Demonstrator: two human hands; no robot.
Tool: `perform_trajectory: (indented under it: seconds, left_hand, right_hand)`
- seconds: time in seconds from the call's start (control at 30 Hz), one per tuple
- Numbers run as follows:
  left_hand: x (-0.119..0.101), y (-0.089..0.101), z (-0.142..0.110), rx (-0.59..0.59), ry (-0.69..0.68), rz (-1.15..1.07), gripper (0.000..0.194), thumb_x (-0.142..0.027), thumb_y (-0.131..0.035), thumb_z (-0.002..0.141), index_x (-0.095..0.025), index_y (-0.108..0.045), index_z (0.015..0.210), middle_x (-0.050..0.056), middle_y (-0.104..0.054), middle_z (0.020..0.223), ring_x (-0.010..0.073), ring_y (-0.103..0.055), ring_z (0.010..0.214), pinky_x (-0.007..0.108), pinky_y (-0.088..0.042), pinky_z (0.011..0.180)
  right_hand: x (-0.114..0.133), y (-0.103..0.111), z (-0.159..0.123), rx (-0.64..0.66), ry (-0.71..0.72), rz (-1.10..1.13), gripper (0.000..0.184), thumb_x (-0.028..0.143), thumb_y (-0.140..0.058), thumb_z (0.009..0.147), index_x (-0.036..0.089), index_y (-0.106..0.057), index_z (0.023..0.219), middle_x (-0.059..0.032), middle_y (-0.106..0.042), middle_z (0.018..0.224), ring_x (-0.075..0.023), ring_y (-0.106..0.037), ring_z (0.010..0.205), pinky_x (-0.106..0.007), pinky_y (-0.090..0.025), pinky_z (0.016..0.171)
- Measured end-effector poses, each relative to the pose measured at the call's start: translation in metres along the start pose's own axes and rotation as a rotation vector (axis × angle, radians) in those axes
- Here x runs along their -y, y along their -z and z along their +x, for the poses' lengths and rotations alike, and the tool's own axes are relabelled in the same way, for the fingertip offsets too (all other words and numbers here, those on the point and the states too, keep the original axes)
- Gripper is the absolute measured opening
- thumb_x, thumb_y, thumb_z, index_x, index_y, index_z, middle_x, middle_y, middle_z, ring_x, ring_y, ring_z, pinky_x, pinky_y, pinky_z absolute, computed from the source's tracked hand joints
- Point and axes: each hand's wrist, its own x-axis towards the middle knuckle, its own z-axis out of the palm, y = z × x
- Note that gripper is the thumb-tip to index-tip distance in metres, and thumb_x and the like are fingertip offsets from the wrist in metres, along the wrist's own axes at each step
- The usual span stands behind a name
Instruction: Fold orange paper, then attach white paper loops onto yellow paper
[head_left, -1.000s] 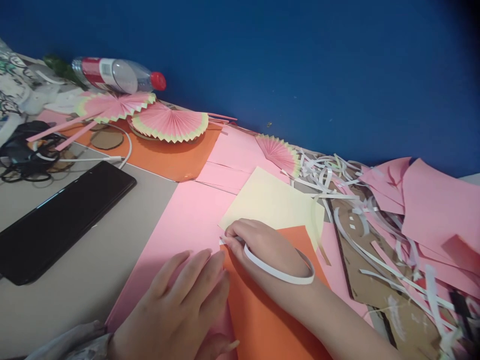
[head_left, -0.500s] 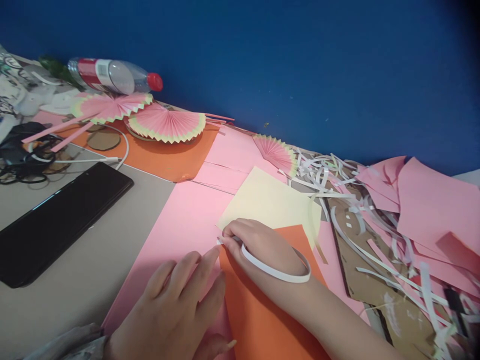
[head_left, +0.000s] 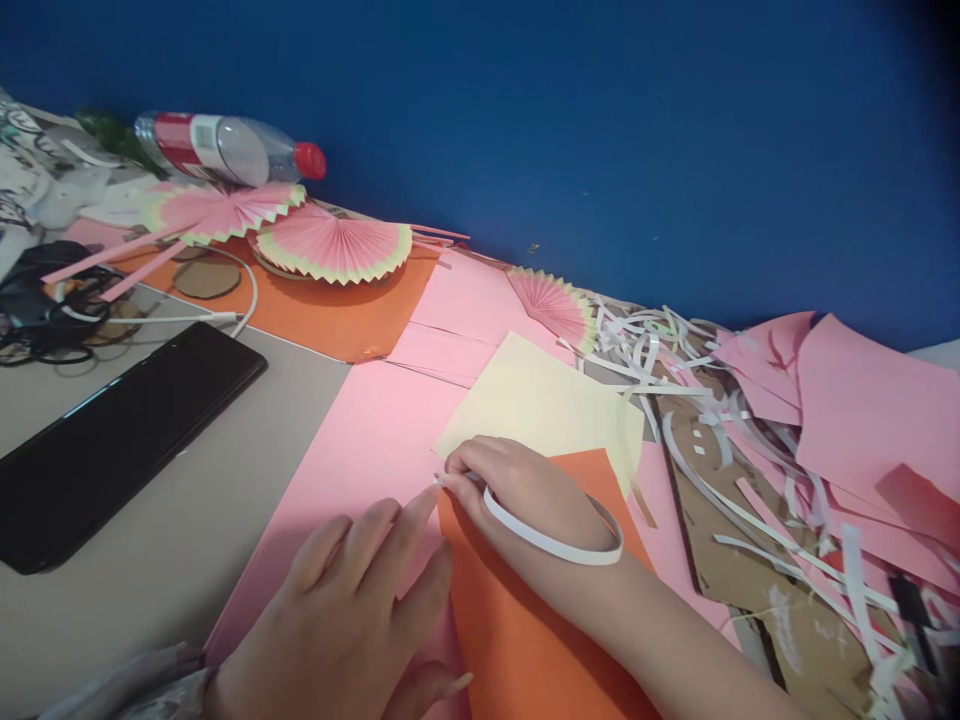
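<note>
My right hand (head_left: 529,490) is closed in a pinch on a narrow white paper strip (head_left: 553,544). From the pinch the strip curves back in a loop over the wrist, and a short white end shows just past the fingertips. My left hand (head_left: 349,590) is open, palm down, its fingers spread, with one fingertip at or beside that end; I cannot tell if they touch. Under the hands lie an orange sheet (head_left: 499,630), a pink sheet (head_left: 300,520) and a pale yellow sheet (head_left: 540,395).
A black phone (head_left: 127,440) lies at left. Behind it are pleated pink paper fans (head_left: 337,250), a plastic bottle (head_left: 244,150) on its side and tangled cables (head_left: 45,300). Loose paper strips, cardboard (head_left: 705,540) and pink paper pieces (head_left: 870,400) crowd the right. A blue partition (head_left: 525,130) stands behind.
Almost everything is as before. The fingertip of my left hand has shifted very slightly at the strip's end, while my right hand keeps its pinch in the same place.
</note>
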Motion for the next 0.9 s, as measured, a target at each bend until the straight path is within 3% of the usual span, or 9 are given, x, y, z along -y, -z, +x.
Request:
perform_trajectory:
  seconds: [0.13, 0.23, 0.53, 0.9]
  left_hand:
    - [0.003, -0.002, 0.003, -0.037, 0.044, 0.012, 0.048, -0.051, -0.033, 0.091, -0.02, -0.062, 0.113, 0.003, -0.062, 0.122, 0.0245, -0.05, 0.102, 0.041, -0.032, 0.085]
    - [0.008, -0.005, 0.007, -0.047, 0.061, 0.049, 0.048, -0.046, -0.036, 0.091, -0.014, -0.057, 0.121, 0.006, -0.061, 0.121, 0.027, -0.05, 0.103, 0.044, -0.032, 0.086]
    - [0.011, -0.005, 0.008, -0.012, 0.021, 0.044, 0.052, -0.046, -0.047, 0.087, -0.013, -0.053, 0.126, 0.007, -0.06, 0.123, 0.0264, -0.05, 0.101, 0.043, -0.033, 0.086]
    - [0.013, -0.002, 0.016, 0.026, -0.096, 0.142, 0.051, -0.048, -0.045, 0.087, -0.01, -0.056, 0.119, 0.01, -0.058, 0.117, 0.0265, -0.049, 0.097, 0.042, -0.036, 0.082]
  right_hand:
    - [0.001, 0.001, -0.001, 0.015, -0.009, -0.002, 0.021, 0.021, -0.042, 0.091, 0.019, -0.055, 0.074, 0.001, -0.06, 0.079, -0.0127, -0.053, 0.077, -0.025, -0.034, 0.062]
    - [0.001, 0.002, -0.001, 0.026, -0.001, -0.013, 0.023, 0.023, -0.04, 0.092, 0.019, -0.053, 0.073, 0.0006, -0.059, 0.078, -0.0132, -0.052, 0.076, -0.026, -0.033, 0.061]
    - [0.0, 0.002, -0.003, 0.016, 0.021, -0.01, 0.022, 0.022, -0.039, 0.092, 0.018, -0.052, 0.075, 0.0004, -0.059, 0.08, -0.0126, -0.051, 0.077, -0.025, -0.033, 0.061]
    - [0.021, 0.01, -0.009, 0.048, -0.183, -0.156, 0.024, 0.022, -0.036, 0.088, 0.019, -0.05, 0.068, -0.0021, -0.059, 0.076, -0.015, -0.053, 0.069, -0.027, -0.03, 0.05]
